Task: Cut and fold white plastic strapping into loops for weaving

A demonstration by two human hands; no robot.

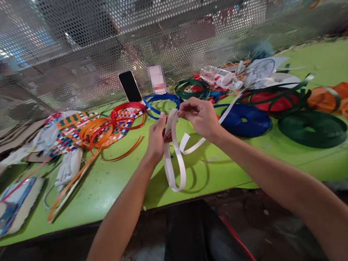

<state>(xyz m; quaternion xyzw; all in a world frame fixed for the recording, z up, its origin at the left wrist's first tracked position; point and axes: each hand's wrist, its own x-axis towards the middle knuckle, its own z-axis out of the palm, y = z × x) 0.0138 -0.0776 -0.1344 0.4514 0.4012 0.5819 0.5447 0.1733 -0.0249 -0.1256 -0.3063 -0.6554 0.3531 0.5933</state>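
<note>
A white plastic strap (181, 165) hangs in a loop below my two hands, over the green table. My left hand (157, 136) is closed around the looped part, thumb uppermost. Close beside it, my right hand (201, 116) pinches the strap near the top of the loop. A loose length of white strap (196, 145) bends beneath my right hand and runs on toward the right. Behind my hands lies a coil of blue strap (162, 95). Just right of my right hand is a flat blue roll (245, 120).
Orange strap coils (96, 132), a red coil (126, 107) and woven multicoloured pieces (74, 119) lie left on the green table (110, 185). A phone (129, 86) leans on the perforated metal screen (84, 74). Rightward are a dark green roll (322, 121), orange strap (338, 97) and a plastic bottle (220, 79).
</note>
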